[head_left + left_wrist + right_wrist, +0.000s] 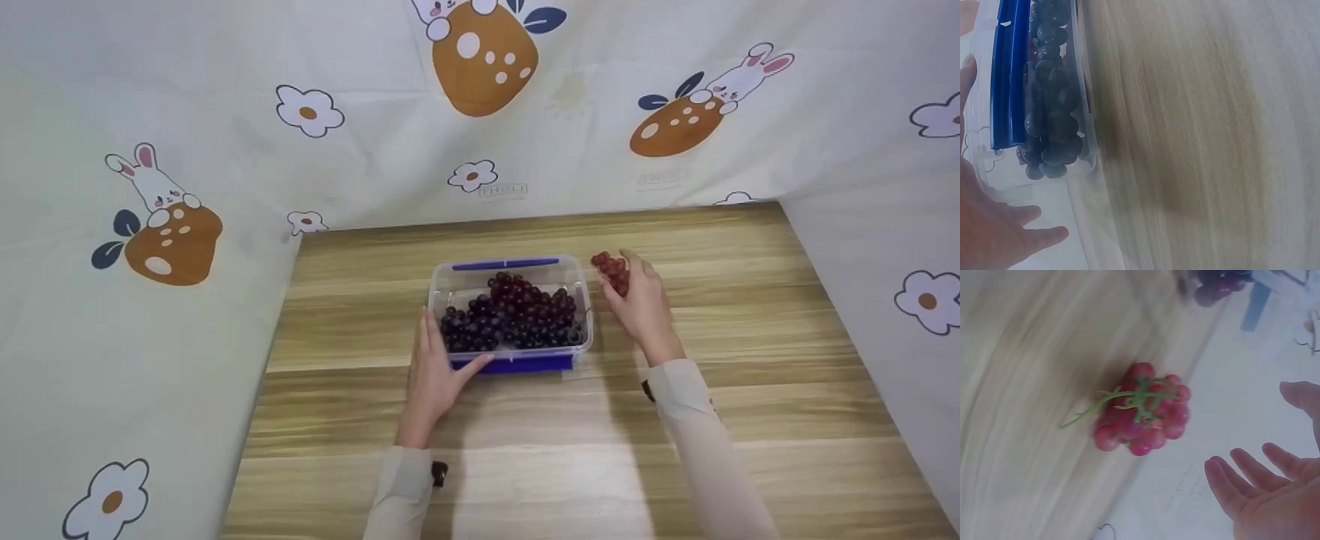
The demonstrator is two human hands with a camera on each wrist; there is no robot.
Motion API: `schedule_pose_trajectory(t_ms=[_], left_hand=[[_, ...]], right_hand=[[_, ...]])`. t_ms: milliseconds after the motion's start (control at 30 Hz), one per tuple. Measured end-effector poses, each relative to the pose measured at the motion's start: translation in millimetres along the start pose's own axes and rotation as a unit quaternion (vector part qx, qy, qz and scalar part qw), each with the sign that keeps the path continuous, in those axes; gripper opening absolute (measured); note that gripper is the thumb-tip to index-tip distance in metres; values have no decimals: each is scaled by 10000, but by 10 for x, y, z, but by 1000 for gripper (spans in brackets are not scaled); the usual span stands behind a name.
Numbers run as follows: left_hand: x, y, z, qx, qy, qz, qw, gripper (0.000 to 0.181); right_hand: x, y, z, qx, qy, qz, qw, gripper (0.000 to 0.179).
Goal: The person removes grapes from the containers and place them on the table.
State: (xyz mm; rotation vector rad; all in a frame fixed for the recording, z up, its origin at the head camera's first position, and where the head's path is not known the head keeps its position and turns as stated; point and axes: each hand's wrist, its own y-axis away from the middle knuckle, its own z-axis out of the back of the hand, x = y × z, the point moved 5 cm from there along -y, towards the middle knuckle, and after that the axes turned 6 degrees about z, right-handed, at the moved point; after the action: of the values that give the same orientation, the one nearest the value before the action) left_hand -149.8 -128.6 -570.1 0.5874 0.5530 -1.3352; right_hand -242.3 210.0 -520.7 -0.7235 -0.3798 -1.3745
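Observation:
A clear plastic food container (584, 300) with blue latches (525, 364) stands on the table, holding dark purple grapes (480, 326) and dark red ones. My left hand (435, 375) rests at its near left corner, fingers extended along the left side and thumb over the front rim. To the container's right lies a bunch of bright red grapes (1145, 416), its green stem on the side facing the right wrist camera. Beside that bunch is my right hand (643, 307), fingers parted and nothing in its grasp; the right wrist view shows a gap between fingertips and grapes.
The wood-grain table (360, 300) meets pale cloth (375, 180) printed with rabbits, orange fruit and flowers at the back and both sides. A dark wrist device (439, 472) shows at my left sleeve.

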Motion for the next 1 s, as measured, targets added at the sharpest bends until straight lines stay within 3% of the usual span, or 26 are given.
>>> schedule_pose_trajectory(t_ms=[300,467,733,1000], left_hand=[[6,1,-1,26,25,13,10000,133],[9,3,3,-29,27,34,10000,133],[15,10,-2,-42,68,76,9999,133],[11,15,-8,49,58,138,9999,135]], right_hand=[[317,83,40,-112,-448,502,9977,54],[498,128,13,22,-522,816,9953,53],[706,168,-158,625,-614,1056,9905,58],[750,34,-468,1785,-510,781,9795,62]])
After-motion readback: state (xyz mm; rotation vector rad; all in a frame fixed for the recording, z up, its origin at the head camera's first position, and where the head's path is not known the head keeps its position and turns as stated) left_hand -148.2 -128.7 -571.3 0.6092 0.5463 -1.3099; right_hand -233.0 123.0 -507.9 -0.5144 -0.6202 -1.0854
